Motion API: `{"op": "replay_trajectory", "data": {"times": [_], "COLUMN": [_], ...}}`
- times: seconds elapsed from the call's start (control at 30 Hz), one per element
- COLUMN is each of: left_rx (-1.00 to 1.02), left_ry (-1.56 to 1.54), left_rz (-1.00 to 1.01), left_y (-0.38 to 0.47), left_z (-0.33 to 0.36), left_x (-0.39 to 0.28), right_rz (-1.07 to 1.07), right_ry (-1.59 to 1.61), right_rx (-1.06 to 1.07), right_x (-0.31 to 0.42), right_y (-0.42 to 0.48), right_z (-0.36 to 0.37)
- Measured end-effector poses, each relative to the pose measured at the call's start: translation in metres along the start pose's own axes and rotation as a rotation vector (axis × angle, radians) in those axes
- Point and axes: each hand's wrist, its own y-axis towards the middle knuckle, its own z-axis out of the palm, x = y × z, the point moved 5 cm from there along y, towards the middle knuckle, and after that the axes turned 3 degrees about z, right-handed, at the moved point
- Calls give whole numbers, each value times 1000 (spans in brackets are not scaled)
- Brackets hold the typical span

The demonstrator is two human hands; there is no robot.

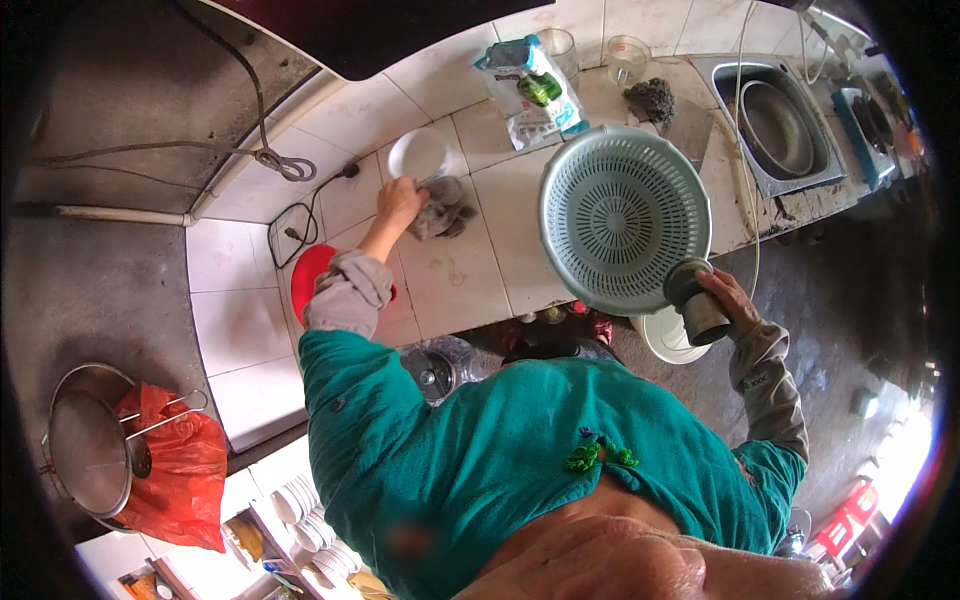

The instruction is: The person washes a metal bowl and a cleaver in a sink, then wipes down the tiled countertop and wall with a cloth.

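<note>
My left hand (403, 201) reaches over the tiled counter, its fingers at the edge of a grey cloth-like bundle (439, 214); whether it grips anything is unclear. Just behind it sits a white bowl (420, 156). On the right, my right hand (729, 300) is closed on a dark metal cup-like container (703, 311), tilted, with its wider end over the rim of a grey-green plastic colander (626, 217). The colander rests near the counter's front edge. Part of a white bucket (670, 337) shows below the container.
A printed plastic pouch (534, 94), glass jars (628, 58) and a dark scouring pad (651, 100) stand towards the wall. The sink (814, 169) holds a metal basin (776, 127). A hose crosses its left side. A red bowl (309, 277) lies beside my left forearm, near a black cable (301, 232).
</note>
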Motion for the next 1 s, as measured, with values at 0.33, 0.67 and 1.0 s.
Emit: {"op": "replay_trajectory", "data": {"times": [0.33,0.67,1.0], "left_rx": [-121,-73,-312], "left_ry": [-220,223,135], "left_rz": [0,-174,-28], "left_y": [-5,170,6], "left_z": [-64,120,78], "left_x": [-11,-87,-120], "right_rz": [-24,-51,5], "right_ry": [46,205,38], "right_rx": [40,-192,-76], "right_x": [0,-20,-19], "right_y": [-2,-3,29], "right_z": [-4,-11,-12]}}
